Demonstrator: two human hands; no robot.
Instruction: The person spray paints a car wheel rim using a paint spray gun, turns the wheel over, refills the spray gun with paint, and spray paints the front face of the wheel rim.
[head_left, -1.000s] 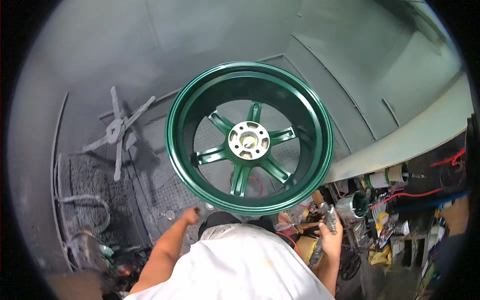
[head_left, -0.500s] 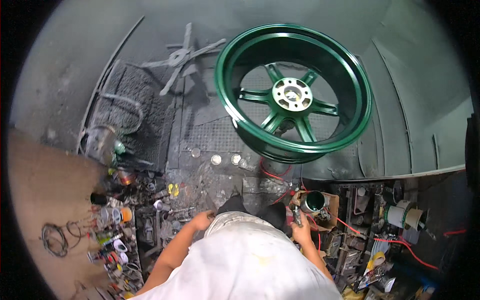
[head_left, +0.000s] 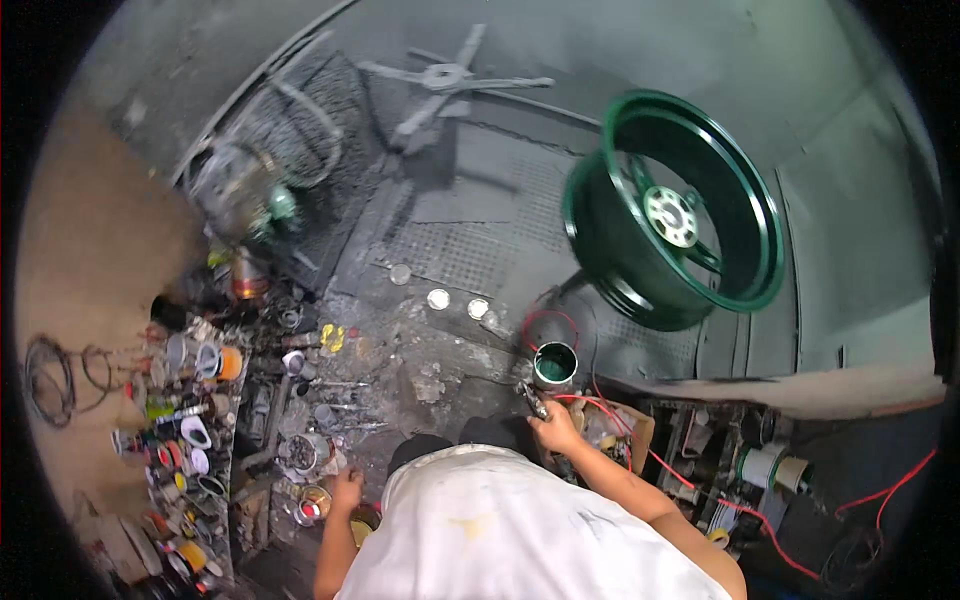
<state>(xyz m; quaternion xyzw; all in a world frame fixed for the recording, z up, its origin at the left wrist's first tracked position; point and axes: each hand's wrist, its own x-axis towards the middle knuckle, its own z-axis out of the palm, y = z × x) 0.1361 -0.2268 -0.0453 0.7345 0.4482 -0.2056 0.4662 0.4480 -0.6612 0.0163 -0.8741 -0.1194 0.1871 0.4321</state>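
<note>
My right hand (head_left: 556,428) is closed round a spray gun (head_left: 535,402), held out in front of me. The gun's open cup (head_left: 555,363) stands upright with dark green paint in it. At the lower left, beside an open can (head_left: 313,503) and a can with yellowish contents (head_left: 366,524), is my left hand (head_left: 345,491). Its fingers are too small and blurred to show whether they grip anything. Ahead on the right, a glossy green wheel rim (head_left: 640,240) is held up off the floor on a dark stand, its bare metal hub (head_left: 671,216) showing.
A red hose (head_left: 668,468) runs right from near the gun, past a cardboard box (head_left: 628,428). Paint tins and bottles crowd the left bench (head_left: 190,430). A grey cross-shaped stand (head_left: 445,77) is at the back. Round lids (head_left: 438,299) lie on the floor.
The view has swung right and the rim now appears farther right, seen more from its side. My right hand has brought the gun forward and leftward. My left hand has moved down beside the cans.
</note>
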